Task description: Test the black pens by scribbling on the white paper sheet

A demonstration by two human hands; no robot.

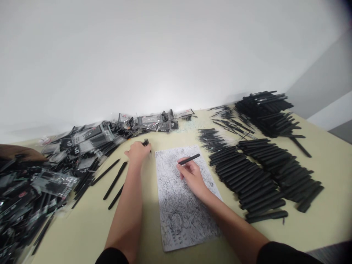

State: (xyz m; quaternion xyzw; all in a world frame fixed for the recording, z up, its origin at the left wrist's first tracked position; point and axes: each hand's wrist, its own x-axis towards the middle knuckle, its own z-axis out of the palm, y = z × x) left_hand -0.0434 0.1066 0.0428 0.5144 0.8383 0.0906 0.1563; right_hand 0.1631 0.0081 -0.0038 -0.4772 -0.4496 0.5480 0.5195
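Note:
My right hand (191,176) is closed around a black pen (189,158), its fingers just above a white sheet of paper (189,234). Dense dark scribbles cover most of that sheet. Beyond the paper's upper left corner, my left hand (138,151) has its fingers curled over small black pieces (145,142); they may be pen caps, but their kind is unclear. Beside my left forearm lie a few loose black pens (115,180) on the table.
Clear packets with black printing (88,141) heap up along the left and back of the pale yellow table (82,227). On the right lie rows of black pens (244,176), thin refills (210,139) and a taller pen pile (264,110). A white wall (165,55) stands behind.

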